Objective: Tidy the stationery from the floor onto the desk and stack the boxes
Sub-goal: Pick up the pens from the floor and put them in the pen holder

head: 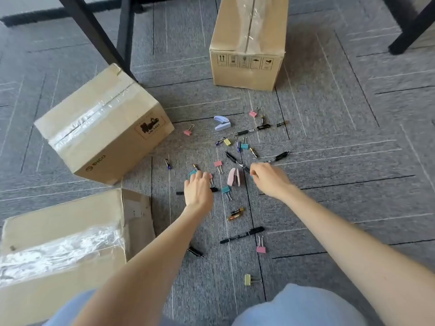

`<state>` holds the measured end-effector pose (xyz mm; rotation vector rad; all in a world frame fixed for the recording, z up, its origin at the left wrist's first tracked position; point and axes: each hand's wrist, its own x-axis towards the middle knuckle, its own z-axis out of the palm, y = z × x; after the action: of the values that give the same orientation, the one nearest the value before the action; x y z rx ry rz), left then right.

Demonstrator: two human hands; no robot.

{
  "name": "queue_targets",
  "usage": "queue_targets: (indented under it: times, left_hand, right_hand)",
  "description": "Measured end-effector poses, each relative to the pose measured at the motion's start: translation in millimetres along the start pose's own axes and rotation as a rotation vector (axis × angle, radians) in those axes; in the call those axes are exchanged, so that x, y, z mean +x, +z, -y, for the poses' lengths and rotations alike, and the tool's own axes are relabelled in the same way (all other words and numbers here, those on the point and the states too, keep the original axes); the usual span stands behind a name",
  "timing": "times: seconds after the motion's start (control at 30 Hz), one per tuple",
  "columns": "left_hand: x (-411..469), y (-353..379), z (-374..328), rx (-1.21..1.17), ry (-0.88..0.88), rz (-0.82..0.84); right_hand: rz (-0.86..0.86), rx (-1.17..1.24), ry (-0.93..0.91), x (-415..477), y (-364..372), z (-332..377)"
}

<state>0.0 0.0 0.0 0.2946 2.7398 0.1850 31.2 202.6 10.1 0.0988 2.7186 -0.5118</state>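
Note:
Stationery lies scattered on the grey carpet: black pens (242, 234), coloured binder clips (260, 249), small batteries (236, 214), a pink stapler (234, 177) and a lilac hole punch (222, 123). Three taped cardboard boxes stand apart on the floor: one at far centre (247, 43), one tilted at left (103, 128), one at near left (63, 250). My left hand (199, 188) is palm down, its curled fingertips on a teal binder clip (192, 172), and it covers part of a black pen. My right hand (268, 180) is curled beside another black pen (235, 162), a bit of teal showing in its fingers.
Black desk legs rise at the upper left (94, 31) and at the upper right (412, 27). My knees in light blue trousers (299, 307) fill the bottom edge. Bare carpet stretches to the right of the scattered items.

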Motion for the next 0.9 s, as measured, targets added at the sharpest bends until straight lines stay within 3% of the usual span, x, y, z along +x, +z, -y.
queue_targets:
  times: [0.4, 0.6, 0.67, 0.77, 0.9]
  left_hand:
    - [22.3, 60.6, 22.1, 0.176, 0.147, -0.177]
    - [-2.5, 55.1, 17.0, -0.223, -0.019, -0.248]
    - [-13.3, 55.8, 22.4, -0.326, -0.101, -0.251]
    - [-29.9, 60.7, 34.4, -0.243, -0.127, -0.284]
    - [-56.6, 62.1, 44.6, -0.228, -0.328, -0.303]
  right_hand:
    - [-0.24, -0.13, -0.122, 65.3, 59.5, -5.9]
    - [-0.275, -0.138, -0.082, 57.0, 59.8, 3.1]
    - [-0.269, -0.129, -0.136, 45.1, 57.4, 8.6]
    - [-0.224, -0.122, -0.239, 21.4, 59.9, 18.5]
    - [0.019, -0.122, -0.292, -8.5, 76.7, 28.6]
